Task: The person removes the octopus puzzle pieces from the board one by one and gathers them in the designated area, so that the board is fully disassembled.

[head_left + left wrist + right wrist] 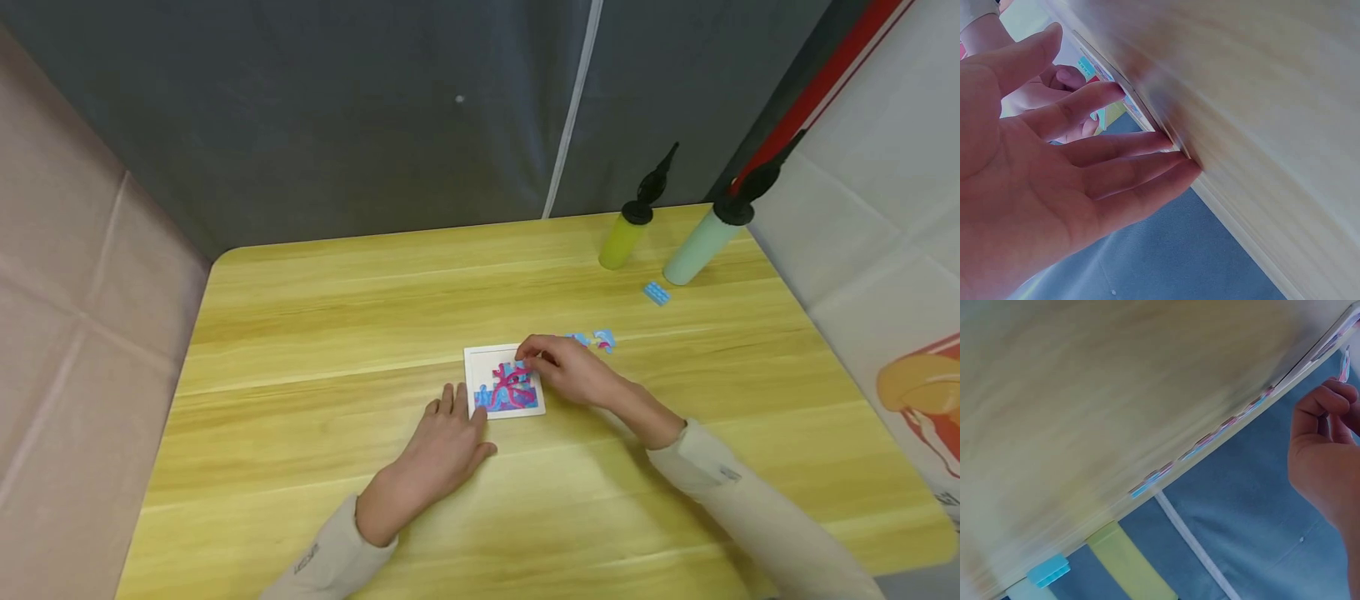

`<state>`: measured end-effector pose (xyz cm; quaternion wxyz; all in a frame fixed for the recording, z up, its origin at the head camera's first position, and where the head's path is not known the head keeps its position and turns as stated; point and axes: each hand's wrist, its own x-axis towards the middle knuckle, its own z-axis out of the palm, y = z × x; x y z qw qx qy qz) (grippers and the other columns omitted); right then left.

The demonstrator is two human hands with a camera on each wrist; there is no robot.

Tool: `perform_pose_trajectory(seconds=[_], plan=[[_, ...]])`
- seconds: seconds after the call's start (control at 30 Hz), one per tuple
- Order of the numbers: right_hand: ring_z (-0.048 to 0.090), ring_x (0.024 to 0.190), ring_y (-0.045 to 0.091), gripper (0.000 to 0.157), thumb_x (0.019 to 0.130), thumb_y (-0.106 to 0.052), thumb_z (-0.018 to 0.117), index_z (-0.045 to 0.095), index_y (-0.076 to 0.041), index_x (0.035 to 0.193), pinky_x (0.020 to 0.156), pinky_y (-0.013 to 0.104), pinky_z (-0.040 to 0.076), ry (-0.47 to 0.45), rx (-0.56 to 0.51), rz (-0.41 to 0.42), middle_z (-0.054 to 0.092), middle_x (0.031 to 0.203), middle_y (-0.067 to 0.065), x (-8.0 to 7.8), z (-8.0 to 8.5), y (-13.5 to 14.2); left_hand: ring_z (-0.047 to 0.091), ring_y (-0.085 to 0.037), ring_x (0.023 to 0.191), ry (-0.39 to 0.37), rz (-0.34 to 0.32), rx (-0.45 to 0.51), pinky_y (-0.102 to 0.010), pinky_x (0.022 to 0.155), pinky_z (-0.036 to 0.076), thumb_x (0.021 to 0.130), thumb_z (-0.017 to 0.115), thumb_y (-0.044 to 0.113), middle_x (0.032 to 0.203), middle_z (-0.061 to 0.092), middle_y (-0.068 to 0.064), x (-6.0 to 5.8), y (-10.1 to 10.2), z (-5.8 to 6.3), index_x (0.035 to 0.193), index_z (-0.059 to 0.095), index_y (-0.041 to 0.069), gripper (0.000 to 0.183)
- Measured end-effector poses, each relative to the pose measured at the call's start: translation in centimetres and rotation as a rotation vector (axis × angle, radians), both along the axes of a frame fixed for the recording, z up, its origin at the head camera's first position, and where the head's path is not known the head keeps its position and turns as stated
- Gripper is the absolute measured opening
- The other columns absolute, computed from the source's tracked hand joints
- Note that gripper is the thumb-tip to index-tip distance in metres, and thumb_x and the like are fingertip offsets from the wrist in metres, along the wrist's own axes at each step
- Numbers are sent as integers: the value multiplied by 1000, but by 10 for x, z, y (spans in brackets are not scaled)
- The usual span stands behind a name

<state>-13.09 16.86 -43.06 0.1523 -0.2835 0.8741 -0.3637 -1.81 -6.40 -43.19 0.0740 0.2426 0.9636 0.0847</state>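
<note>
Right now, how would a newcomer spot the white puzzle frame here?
Find the wooden table and look near its middle. The white puzzle frame lies there, left hand at its near left corner, right hand over its right side. Unlike the loose puzzle pieces to its right, it has a straight white rim around a part-filled pink-and-blue picture.

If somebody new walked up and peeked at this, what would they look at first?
Probably the bright pink-and-blue puzzle, partly filled in inside a white frame near the middle of the table, with the left hand at the frame's left edge and the right hand pinching a piece at its right side. Next might be the yellow-green tube and pale green tube, both black-topped, in the far right corner.
</note>
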Motion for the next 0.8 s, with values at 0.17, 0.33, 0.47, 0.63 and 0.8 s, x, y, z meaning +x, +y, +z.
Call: perform_pose_trajectory(seconds=[0.17,0.33,0.47,0.63,0.8], plan=[[51,71,11,12,104,-9,60,72,-13,106,67,24,46,13,-10,-12,71,90,2,-1,-2,10,50,-55,137,-5,3,1,-59,105,50,99,67,46,144,53,-38,0,0,0,127,66,1,53],[52,72,12,9,103,-12,62,71,-15,105,68,24,46,6,-3,-43,72,91,2,-2,-2,18,49,-54,138,-17,11,2,-59,106,49,99,66,45,145,52,-38,0,1,1,128,65,1,53],[53,71,13,10,104,-10,61,70,-13,106,68,23,46,-2,-5,-45,74,94,3,-3,-2,24,49,-55,138,-16,8,8,-60,106,49,99,66,44,145,52,-38,0,1,1,128,65,0,52],[57,77,13,12,104,-9,60,70,-12,108,71,24,49,3,3,-45,74,97,3,-5,-2,31,48,-55,138,-17,5,10,-60,106,49,100,66,43,145,51,-39,1,0,2,126,65,0,50],[58,82,15,12,103,-5,60,70,-11,107,74,24,50,3,22,-52,72,98,2,-8,-3,40,49,-55,138,-15,2,8,-60,106,50,100,66,43,145,51,-39,0,0,2,125,65,0,50]])
